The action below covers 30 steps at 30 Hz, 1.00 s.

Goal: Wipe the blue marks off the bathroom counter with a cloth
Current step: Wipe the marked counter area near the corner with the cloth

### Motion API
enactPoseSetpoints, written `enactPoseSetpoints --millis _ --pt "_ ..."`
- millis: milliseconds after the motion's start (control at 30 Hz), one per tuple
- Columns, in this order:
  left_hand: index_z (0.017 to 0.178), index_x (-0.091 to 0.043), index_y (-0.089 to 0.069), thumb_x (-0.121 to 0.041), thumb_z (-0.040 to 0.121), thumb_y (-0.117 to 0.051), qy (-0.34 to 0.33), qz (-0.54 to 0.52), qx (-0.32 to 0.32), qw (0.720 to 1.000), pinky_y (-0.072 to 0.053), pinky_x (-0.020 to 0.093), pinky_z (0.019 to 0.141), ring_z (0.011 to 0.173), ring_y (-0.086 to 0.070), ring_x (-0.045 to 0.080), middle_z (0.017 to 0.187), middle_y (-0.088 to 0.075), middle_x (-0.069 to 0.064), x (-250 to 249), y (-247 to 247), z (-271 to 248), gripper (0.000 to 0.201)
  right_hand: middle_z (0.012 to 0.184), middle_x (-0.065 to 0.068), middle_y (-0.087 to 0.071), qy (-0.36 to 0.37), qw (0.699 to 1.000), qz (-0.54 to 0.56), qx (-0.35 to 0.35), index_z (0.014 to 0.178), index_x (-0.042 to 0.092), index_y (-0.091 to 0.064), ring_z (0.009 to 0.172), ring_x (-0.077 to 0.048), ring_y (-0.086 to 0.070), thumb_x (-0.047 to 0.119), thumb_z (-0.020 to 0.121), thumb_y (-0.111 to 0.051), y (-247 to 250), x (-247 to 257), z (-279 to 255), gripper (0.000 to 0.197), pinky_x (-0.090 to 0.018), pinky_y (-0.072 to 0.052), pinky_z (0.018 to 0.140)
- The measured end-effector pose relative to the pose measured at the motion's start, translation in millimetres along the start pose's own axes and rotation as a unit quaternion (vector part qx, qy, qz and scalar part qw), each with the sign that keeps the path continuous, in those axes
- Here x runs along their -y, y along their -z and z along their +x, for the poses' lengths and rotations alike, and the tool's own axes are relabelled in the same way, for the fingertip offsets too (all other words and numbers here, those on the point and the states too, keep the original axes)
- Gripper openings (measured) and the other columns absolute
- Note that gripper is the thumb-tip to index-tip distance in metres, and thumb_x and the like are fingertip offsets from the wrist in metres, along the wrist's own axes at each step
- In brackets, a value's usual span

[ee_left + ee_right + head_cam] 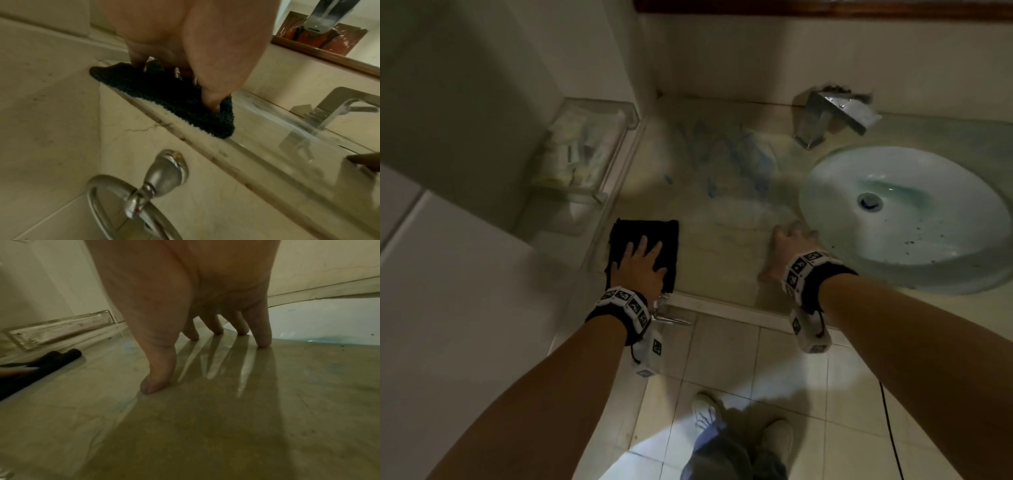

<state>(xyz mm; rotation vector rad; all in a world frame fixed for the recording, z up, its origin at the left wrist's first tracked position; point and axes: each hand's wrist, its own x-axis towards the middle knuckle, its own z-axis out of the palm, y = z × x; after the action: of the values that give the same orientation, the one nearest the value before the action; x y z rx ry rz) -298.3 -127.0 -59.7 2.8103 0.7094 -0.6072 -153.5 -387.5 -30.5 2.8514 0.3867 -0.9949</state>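
Blue marks (726,154) smear the beige counter (722,260) between the left wall and the sink. A dark folded cloth (671,233) (164,105) (61,356) lies at the counter's front left corner. My left hand (642,263) (185,65) rests flat on it, fingers straight and spread. My right hand (787,245) (205,321) presses its straight fingertips (263,340) on the bare, wet-looking counter beside the sink's rim, holding nothing.
A round glass basin (904,212) with blue-tinted water fills the right side. A chrome faucet (825,118) stands behind it. A clear tray (585,150) of toiletries sits at the left wall. A chrome towel ring (144,194) hangs below the counter edge.
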Motion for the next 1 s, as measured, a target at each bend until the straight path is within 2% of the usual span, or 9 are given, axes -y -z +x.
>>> enactPoseSetpoints --millis 167,300,500,600,733,900,1000 --pt "0.152 -0.041 -0.01 -0.047 0.099 -0.039 0.016 0.01 0.009 1.0 -0.016 0.055 0.116 0.149 0.001 0.022 0.162 0.004 -0.008 14.1 5.8 10.3 0.061 0.162 -0.011 0.003 -0.015 1.0 0.017 0.005 0.152 0.024 -0.013 0.143 -0.051 -0.007 0.06 0.064 -0.08 -1.3 0.9 3.7 0.117 -0.062 -0.034 0.107" --pt "0.153 -0.04 -0.008 -0.046 0.1 -0.038 0.017 0.021 0.02 0.999 -0.018 0.057 0.115 0.149 0.001 0.024 0.163 0.004 -0.006 11.2 9.7 16.4 0.061 0.162 -0.012 0.005 -0.008 1.0 0.026 -0.001 0.153 0.027 -0.006 0.144 -0.051 -0.005 0.065 0.06 -0.079 -2.9 -4.3 4.6 0.124 -0.061 -0.029 0.111" --pt "0.153 -0.038 -0.009 -0.045 0.1 -0.039 0.021 0.032 0.032 0.999 -0.022 0.06 0.113 0.149 0.0 0.027 0.163 0.002 -0.004 7.3 14.2 19.1 0.062 0.16 -0.013 0.018 -0.014 0.998 0.06 0.009 0.152 0.035 0.001 0.143 -0.053 -0.004 0.071 0.053 -0.08 0.5 -14.8 5.1 0.134 -0.064 -0.025 0.112" --pt "0.153 -0.038 -0.009 -0.044 0.1 -0.039 0.025 0.039 0.038 0.998 -0.025 0.06 0.111 0.148 -0.002 0.027 0.163 0.001 -0.004 1.8 16.5 20.4 0.062 0.159 -0.018 0.015 -0.031 0.997 0.068 0.017 0.151 0.035 0.002 0.141 -0.055 -0.009 0.07 0.049 -0.082 3.2 -15.8 3.0 0.137 -0.065 -0.026 0.111" --pt "0.153 -0.038 -0.009 -0.042 0.1 -0.038 0.018 0.053 0.029 0.998 -0.026 0.06 0.11 0.148 -0.003 0.027 0.162 0.001 -0.003 -13.1 17.3 17.8 0.061 0.16 -0.016 0.011 -0.029 0.997 0.07 0.003 0.151 0.033 -0.002 0.14 -0.054 -0.012 0.071 0.05 -0.081 0.4 -14.8 -0.4 0.134 -0.063 -0.025 0.111" --pt "0.153 -0.04 -0.007 -0.042 0.101 -0.037 -0.041 0.068 0.024 0.997 -0.018 0.058 0.114 0.149 0.001 0.026 0.162 0.006 -0.006 -60.3 5.0 -2.4 0.059 0.16 -0.016 0.003 -0.026 0.998 0.054 -0.019 0.149 0.03 -0.011 0.138 -0.053 -0.018 0.071 0.051 -0.08 -1.0 -10.9 -7.4 0.126 -0.062 -0.029 0.109" --pt "0.153 -0.041 -0.006 -0.042 0.101 -0.038 -0.048 0.06 0.029 0.997 -0.017 0.058 0.115 0.149 0.003 0.025 0.162 0.008 -0.007 -68.2 1.6 -4.6 0.06 0.16 -0.017 -0.003 -0.011 0.999 0.037 -0.019 0.149 0.028 -0.017 0.138 -0.052 -0.022 0.072 0.056 -0.077 -1.0 -8.9 -10.0 0.118 -0.06 -0.032 0.109"
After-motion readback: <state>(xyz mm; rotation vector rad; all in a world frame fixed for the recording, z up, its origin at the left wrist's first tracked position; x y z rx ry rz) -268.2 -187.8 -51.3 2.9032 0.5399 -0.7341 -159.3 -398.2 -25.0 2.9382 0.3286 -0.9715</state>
